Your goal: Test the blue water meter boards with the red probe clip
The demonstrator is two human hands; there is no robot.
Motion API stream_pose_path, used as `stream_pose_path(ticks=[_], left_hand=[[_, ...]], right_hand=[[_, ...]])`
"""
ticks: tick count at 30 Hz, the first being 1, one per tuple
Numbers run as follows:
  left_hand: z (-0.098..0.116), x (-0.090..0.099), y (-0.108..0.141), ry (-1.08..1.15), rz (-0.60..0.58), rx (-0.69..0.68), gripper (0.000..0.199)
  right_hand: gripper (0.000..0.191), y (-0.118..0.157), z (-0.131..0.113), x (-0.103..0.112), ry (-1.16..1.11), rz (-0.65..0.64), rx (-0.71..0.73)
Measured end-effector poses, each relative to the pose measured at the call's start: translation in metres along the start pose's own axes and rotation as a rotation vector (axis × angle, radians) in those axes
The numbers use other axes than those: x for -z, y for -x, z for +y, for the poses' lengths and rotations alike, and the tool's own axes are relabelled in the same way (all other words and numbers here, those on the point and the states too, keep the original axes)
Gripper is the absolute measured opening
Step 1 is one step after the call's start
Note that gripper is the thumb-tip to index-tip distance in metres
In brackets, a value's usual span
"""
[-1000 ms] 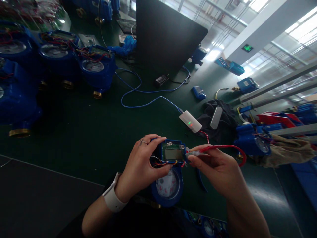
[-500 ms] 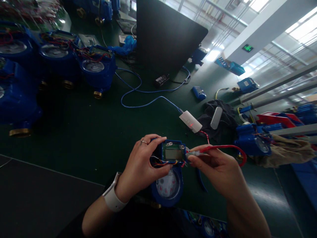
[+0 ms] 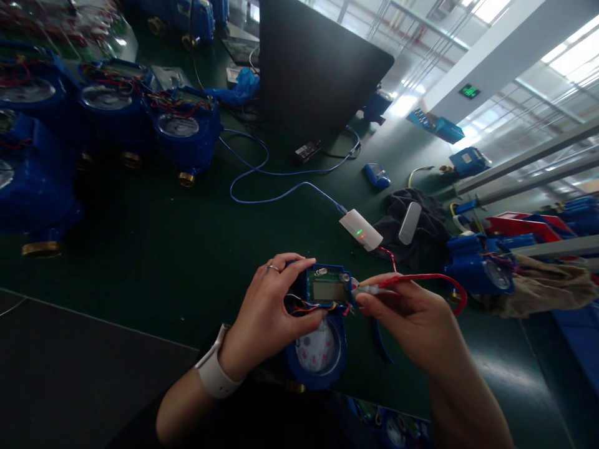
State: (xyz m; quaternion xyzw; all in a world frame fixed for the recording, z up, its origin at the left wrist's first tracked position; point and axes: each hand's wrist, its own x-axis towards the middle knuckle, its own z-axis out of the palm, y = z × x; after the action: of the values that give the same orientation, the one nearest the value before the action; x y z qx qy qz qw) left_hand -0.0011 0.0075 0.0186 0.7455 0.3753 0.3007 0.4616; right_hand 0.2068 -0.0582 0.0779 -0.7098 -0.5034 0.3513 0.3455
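My left hand (image 3: 276,299) grips the blue-framed circuit board with a display (image 3: 328,290) by its left side, thumb below and fingers above. Just under it sits a round meter dial in a blue body (image 3: 318,352). Between the thumb and fingers of my right hand (image 3: 407,312) is a connector (image 3: 368,289) on a red cable (image 3: 430,277), its tip against the board's right edge. Colored wires run along the board's lower edge. A white box (image 3: 360,230) with green and red lights lies beyond, joined to a blue cable and a red one.
Several blue meters (image 3: 187,140) stand at the left. A dark panel (image 3: 318,68) rises at the back. A black adapter (image 3: 307,152), a small blue device (image 3: 377,176) and a dark cloth (image 3: 388,240) lie on the green table (image 3: 187,249). Another meter (image 3: 482,268) is at the right.
A green light now shows on the white box beside the red one. Both hands keep their hold and have hardly moved.
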Motion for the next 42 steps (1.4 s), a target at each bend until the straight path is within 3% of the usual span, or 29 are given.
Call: stream_pose_path(ticks=[42], left_hand=[[0.0006, 0.0007, 0.0005, 0.004, -0.009, 0.027, 0.057]], right_hand=[[0.021, -0.0001, -0.0021, 0.0004, 0.011, -0.015, -0.021]])
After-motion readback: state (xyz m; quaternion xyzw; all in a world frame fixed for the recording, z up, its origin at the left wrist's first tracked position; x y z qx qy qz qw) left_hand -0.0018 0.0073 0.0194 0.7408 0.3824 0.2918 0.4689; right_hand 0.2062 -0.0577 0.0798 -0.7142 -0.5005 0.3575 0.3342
